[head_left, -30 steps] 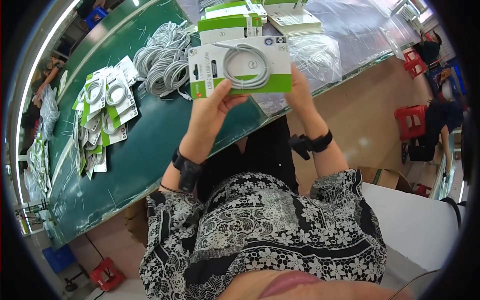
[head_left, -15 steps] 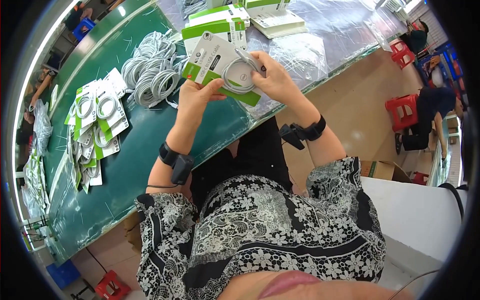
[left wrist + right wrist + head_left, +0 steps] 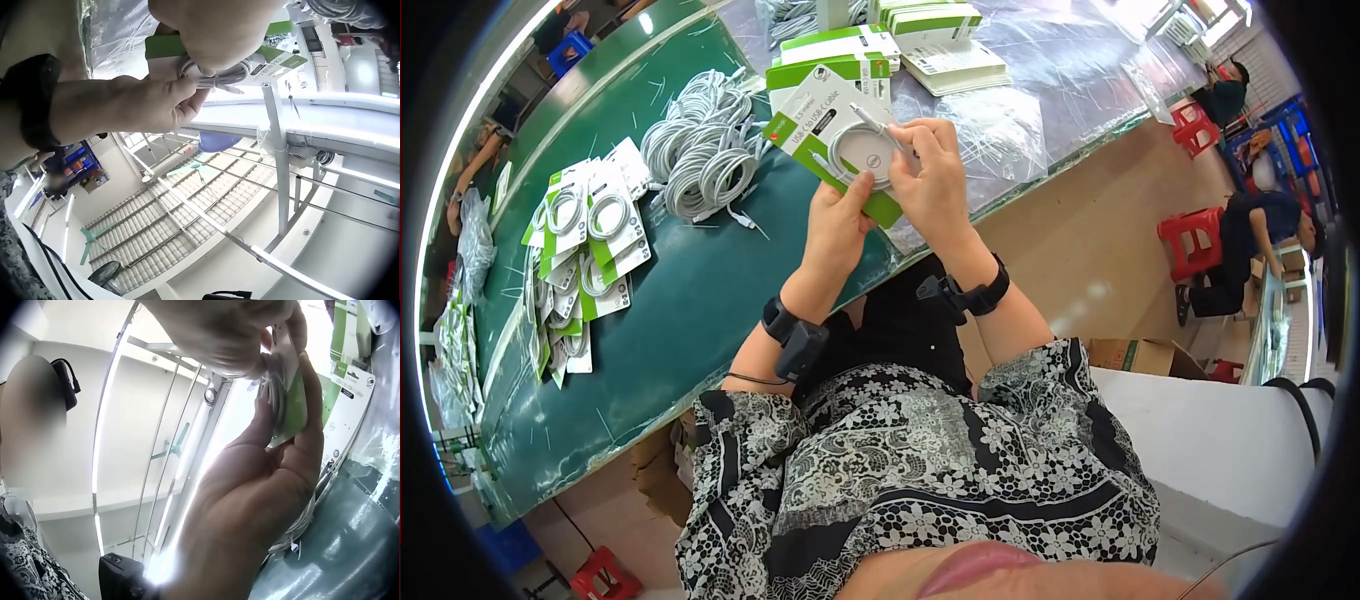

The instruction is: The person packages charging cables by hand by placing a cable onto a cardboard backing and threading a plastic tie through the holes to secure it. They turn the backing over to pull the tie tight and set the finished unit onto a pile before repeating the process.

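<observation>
My head view shows the left hand [image 3: 837, 225] gripping a printed card [image 3: 825, 122] over the bench [image 3: 690, 290], while the right hand [image 3: 932, 185] pinches the cable [image 3: 836, 150] coiled on it. In my left wrist view, the 2 hands meet at the coil. My right wrist view shows the left thumb against the coil.
</observation>
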The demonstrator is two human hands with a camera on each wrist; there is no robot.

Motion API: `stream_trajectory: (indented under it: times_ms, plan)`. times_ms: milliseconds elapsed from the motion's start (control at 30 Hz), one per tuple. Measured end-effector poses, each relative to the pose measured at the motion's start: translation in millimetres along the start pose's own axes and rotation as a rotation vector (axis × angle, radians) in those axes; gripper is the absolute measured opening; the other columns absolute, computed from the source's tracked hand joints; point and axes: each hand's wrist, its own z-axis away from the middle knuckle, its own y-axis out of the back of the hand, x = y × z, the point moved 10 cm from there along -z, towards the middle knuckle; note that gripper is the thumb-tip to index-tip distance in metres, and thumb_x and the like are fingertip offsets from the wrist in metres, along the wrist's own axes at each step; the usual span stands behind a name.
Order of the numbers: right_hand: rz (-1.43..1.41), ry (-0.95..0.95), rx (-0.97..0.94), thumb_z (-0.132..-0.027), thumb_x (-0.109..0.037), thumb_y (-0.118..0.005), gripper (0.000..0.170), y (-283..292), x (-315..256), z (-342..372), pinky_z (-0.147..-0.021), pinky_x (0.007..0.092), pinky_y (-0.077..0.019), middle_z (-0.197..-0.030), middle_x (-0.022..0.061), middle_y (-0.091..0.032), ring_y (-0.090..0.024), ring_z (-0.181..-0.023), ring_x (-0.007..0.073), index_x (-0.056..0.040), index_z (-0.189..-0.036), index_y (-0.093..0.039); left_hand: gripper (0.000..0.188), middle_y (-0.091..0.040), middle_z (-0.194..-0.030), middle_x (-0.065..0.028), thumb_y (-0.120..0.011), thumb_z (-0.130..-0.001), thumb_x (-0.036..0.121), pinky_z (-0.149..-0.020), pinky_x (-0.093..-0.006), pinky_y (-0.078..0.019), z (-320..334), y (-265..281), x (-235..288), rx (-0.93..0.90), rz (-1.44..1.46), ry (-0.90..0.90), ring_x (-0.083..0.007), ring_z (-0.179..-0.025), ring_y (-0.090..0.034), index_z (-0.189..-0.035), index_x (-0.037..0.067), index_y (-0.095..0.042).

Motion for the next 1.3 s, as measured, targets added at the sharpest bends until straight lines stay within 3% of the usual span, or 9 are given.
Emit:
stream_trajectory:
  times_ms: [233, 400, 467, 533, 667, 767, 967, 1067, 1300]
  plan:
    - [-0.138, -0.077, 0.02, -0.08, 0.0, -0.062, 0.021, -17, 19, 29, -0.071, 0.0299, -0.0496, -0.104, 0.0118, -0.053, -0.056, -0.089, 0.0212, -0.0014, -0.101, -0.062, 0.03, -0.06, -0.107, -0.0048, -0.054, -0.095, 0.014, -0.064, -0.02, -0.0504, 14, 26, 2, 0.09, -0.256, 0.001, -0.0111, -0.086, -0.062, -0.122, 0.004, -0.048]
    - [-0.174, -0.143, -0.083, -0.083, -0.006, -0.063, 0.017, -16, 37, 37, -0.069, 0.0288, -0.0491, -0.097, 0.0116, -0.057, -0.056, -0.085, 0.0184, -0.0033, -0.099, -0.062, 0.029, -0.06, -0.11, -0.0057, -0.054, -0.095, 0.014, -0.07, -0.0243, -0.0538, 28, 53, 20, 0.133, -0.196, -0.02, -0.0139, -0.09, -0.063, -0.122, 0.003, -0.048]
    - [-0.044, -0.311, -0.169, -0.083, -0.007, -0.064, 0.013, -1, 84, 40, -0.069, 0.0291, -0.0481, -0.088, 0.0095, -0.06, -0.058, -0.08, 0.0194, -0.0045, -0.095, -0.062, 0.029, -0.06, -0.112, -0.0062, -0.053, -0.096, 0.014, -0.074, -0.0281, -0.0548, 36, 56, 33, 0.153, -0.167, -0.005, -0.0161, -0.094, -0.063, -0.122, 0.003, -0.048]
    - [0.226, -0.135, -0.048, -0.081, -0.007, -0.065, 0.009, 40, 102, 33, -0.068, 0.031, -0.0473, -0.083, 0.0085, -0.06, -0.058, -0.075, 0.0224, -0.0037, -0.088, -0.061, 0.029, -0.06, -0.112, -0.0064, -0.052, -0.096, 0.015, -0.077, -0.03, -0.0553, 39, 64, 33, 0.171, -0.148, 0.02, -0.0171, -0.096, -0.063, -0.122, 0.002, -0.048]
    - [0.385, -0.114, -0.114, -0.078, -0.005, -0.066, 0.007, 60, 137, 32, -0.068, 0.0349, -0.0468, -0.084, 0.0102, -0.06, -0.058, -0.076, 0.0276, -0.0037, -0.082, -0.06, 0.029, -0.06, -0.114, -0.0072, -0.051, -0.097, 0.015, -0.082, -0.0336, -0.0545, 40, 69, 19, 0.144, -0.09, 0.063, -0.0184, -0.101, -0.062, -0.123, 0.002, -0.047]
    - [0.49, 0.068, -0.189, -0.077, -0.004, -0.066, 0.006, 45, 132, 26, -0.068, 0.0376, -0.0465, -0.083, 0.011, -0.059, -0.057, -0.077, 0.0305, -0.0035, -0.08, -0.06, 0.029, -0.06, -0.114, -0.0078, -0.05, -0.097, 0.015, -0.083, -0.0335, -0.0538, 37, 62, 12, 0.135, -0.075, 0.098, -0.0179, -0.101, -0.062, -0.122, 0.002, -0.048]
    - [0.31, -0.068, -0.349, -0.076, -0.005, -0.067, 0.01, 36, 133, 21, -0.069, 0.0391, -0.0462, -0.081, 0.0137, -0.058, -0.058, -0.079, 0.0331, -0.002, -0.08, -0.058, 0.032, -0.056, -0.123, -0.008, -0.048, -0.098, 0.014, -0.094, -0.0375, -0.0476, 43, 68, 7, 0.131, -0.021, 0.116, -0.0206, -0.111, -0.057, -0.128, 0.003, -0.043]
    - [0.188, 0.024, -0.282, -0.074, -0.001, -0.067, 0.011, 45, 89, 13, -0.067, 0.0374, -0.0471, -0.08, 0.0142, -0.058, -0.058, -0.077, 0.0301, -0.0018, -0.083, -0.06, 0.038, -0.05, -0.13, -0.0058, -0.047, -0.098, 0.014, -0.105, -0.0419, -0.0382, 39, 58, 0, 0.031, 0.14, 0.136, -0.0224, -0.122, -0.048, -0.134, 0.007, -0.038]
    - [0.061, 0.052, -0.174, -0.077, 0.001, -0.068, 0.009, 62, 25, 9, -0.063, 0.0298, -0.0478, -0.078, 0.0092, -0.06, -0.059, -0.071, 0.0215, -0.0028, -0.085, -0.065, 0.04, -0.051, -0.13, -0.0058, -0.049, -0.097, 0.021, -0.101, -0.0405, -0.0408, 38, -1, 22, -0.115, 0.236, 0.095, -0.0237, -0.12, -0.049, -0.134, 0.009, -0.04]
